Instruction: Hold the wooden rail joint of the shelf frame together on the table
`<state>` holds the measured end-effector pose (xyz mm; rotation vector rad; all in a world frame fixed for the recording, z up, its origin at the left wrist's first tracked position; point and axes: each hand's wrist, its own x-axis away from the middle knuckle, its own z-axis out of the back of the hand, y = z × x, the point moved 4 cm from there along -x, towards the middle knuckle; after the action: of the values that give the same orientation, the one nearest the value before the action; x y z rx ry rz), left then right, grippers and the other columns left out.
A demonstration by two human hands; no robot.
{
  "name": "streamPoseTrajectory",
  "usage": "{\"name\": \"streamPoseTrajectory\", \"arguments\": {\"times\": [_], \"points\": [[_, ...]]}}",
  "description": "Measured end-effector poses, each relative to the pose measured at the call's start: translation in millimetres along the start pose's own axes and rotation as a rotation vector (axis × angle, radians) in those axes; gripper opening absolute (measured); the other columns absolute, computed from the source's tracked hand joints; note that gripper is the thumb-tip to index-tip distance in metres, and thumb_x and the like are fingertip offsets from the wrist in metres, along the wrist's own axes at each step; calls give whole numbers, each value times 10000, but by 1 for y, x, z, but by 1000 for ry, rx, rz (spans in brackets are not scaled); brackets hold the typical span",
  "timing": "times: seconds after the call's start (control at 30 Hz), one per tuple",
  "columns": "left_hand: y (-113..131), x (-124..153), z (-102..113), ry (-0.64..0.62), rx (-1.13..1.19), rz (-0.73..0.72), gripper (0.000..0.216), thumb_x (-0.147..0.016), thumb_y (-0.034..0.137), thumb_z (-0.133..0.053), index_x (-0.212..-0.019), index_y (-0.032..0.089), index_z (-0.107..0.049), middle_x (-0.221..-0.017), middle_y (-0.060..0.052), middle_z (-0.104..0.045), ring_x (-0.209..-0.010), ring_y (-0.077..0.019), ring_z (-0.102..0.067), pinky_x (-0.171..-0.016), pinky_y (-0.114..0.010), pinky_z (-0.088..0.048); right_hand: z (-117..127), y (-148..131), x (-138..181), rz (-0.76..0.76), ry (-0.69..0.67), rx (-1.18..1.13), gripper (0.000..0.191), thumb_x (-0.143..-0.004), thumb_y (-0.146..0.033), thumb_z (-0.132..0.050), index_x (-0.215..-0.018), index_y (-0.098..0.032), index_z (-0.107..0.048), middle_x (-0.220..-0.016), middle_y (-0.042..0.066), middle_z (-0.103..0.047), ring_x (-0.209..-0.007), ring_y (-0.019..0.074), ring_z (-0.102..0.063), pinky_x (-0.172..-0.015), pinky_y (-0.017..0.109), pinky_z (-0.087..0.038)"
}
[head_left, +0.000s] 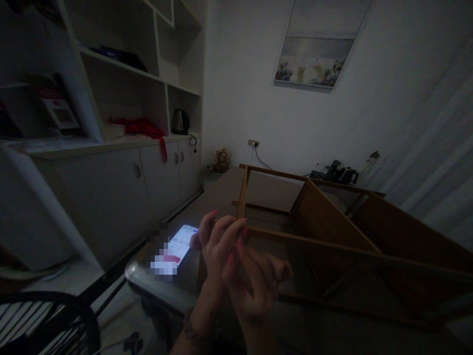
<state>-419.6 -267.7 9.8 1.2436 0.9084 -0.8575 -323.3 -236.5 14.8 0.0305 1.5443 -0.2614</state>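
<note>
Head view, pretty dim tbh: both hands are being held up together over the near edge of the table (221, 192), just in front of the wooden frame (325, 222). The left hand (218, 244) is being held loosely spread, fingers half bent, nothing being gripped. The right hand (254, 286) is being curled against it. Whether anything tiny is being pinched there can't be told, too dark and blurry.

The frame is being shown tipped on its side across the middle and right of the table, and it isn't being touched. It's slim square rails with flat, smooth brown boards slanting between them. Some bays are boarded and others are bare, so it's being judged as only partly put together. A lit phone (182, 244), a thin glossy slab, is being seen by the near left edge of the dark, smooth tabletop.
</note>
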Motion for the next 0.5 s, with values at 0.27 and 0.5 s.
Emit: {"name": "streamPoseTrajectory", "arguments": {"times": [0.27, 0.5], "points": [[2, -4, 2, 12, 0, -49, 156, -970, 279, -577, -1050, 258, -710, -954, -30, -680, -1207, -248, -456, -976, -363, -353, -7, -2, 10, -140, -12, -140, 75, -923, -192, -650, -998, -185, -658, -838, 26, -729, -745, 171, -600, -765, 372, -383], [2, -2, 1, 16, -58, -40, 141, -953, 270, -604, -1040, 271, -715, -955, -26, -695, -1217, -259, -480, -967, -383, -348, -8, -4, -8, -113, -157, 1, 306, -975, -300, -515, -686, -224, -450, -570, -58, -493, -620, 149, -493, -738, 362, -293]]}}
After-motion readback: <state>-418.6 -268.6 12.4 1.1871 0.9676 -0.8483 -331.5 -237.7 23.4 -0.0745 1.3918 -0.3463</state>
